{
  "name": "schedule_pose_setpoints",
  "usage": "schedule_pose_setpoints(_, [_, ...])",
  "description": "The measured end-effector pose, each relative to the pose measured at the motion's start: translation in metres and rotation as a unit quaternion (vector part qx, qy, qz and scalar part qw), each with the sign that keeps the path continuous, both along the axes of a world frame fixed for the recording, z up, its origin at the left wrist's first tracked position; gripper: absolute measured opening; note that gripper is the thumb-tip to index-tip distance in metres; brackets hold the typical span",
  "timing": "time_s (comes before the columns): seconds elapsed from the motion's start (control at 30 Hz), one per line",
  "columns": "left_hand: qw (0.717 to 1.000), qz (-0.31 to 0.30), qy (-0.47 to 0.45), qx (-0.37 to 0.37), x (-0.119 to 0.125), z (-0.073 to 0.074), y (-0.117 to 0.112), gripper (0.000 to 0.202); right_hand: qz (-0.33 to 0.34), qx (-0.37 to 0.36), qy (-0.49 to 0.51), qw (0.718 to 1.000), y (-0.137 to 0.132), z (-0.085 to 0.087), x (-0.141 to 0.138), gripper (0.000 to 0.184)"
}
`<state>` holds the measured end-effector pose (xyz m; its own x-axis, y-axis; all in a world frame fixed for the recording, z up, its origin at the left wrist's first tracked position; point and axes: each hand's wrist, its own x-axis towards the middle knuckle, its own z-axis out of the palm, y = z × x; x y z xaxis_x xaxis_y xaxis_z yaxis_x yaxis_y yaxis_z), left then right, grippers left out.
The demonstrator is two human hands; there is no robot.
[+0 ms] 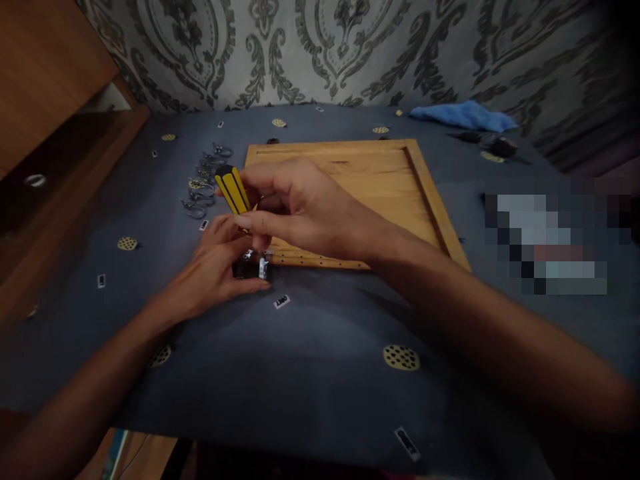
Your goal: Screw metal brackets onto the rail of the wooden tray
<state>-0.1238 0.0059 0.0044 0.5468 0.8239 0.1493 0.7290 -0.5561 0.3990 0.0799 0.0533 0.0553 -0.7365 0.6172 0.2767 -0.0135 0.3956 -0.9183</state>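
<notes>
My right hand (305, 207) is closed round the yellow-and-black handle of a screwdriver (233, 190), which leans over the near left corner of a shallow wooden tray-like panel (345, 193). The screwdriver's tip is hidden behind my fingers. Just below it, my left hand (215, 267) curls about a small shiny metal hook (263, 268) at the panel's near edge, thumb in front and fingers behind. A row of small dark holes runs along that edge. Beyond my left hand, several metal hooks (203, 177) lie in a loose row on the cloth.
A grey-blue patterned cloth (325, 347) covers the table. At the back right lie a blue rag (465, 115) and a dark tool (497, 145). A blurred-out object (550, 233) rests on the right. An open-fronted wooden cabinet (60, 87) stands on the left.
</notes>
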Motion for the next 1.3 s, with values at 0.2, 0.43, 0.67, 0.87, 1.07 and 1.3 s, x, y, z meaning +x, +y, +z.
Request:
schedule_pose_setpoints(0.2, [1.000,0.014,0.000,-0.009,-0.001,-0.003,0.000,0.043,-0.036,0.004,0.018,0.999,-0.006,-0.006,-0.006,0.020])
schedule_pose_setpoints(0.43, [1.000,0.009,0.004,-0.008,-0.001,-0.001,-0.003,0.047,-0.061,0.038,0.050,0.996,-0.007,-0.013,-0.009,0.021])
schedule_pose_setpoints(0.67, [1.000,-0.005,0.013,-0.014,0.002,0.004,0.001,0.040,-0.117,0.039,0.085,0.989,-0.006,-0.006,-0.003,0.022])
schedule_pose_setpoints(0.87, [1.000,-0.019,0.007,-0.009,0.001,0.003,0.001,0.046,-0.124,0.049,0.061,0.989,-0.001,-0.012,0.001,0.023])
schedule_pose_setpoints(1.07, [1.000,-0.005,0.001,-0.024,0.001,0.004,0.001,0.045,-0.138,0.068,0.047,0.987,-0.001,-0.018,-0.003,0.026])
schedule_pose_setpoints(1.3, [1.000,-0.009,0.001,-0.023,0.001,0.002,0.001,0.051,-0.121,0.076,0.068,0.987,-0.001,-0.020,-0.001,0.029])
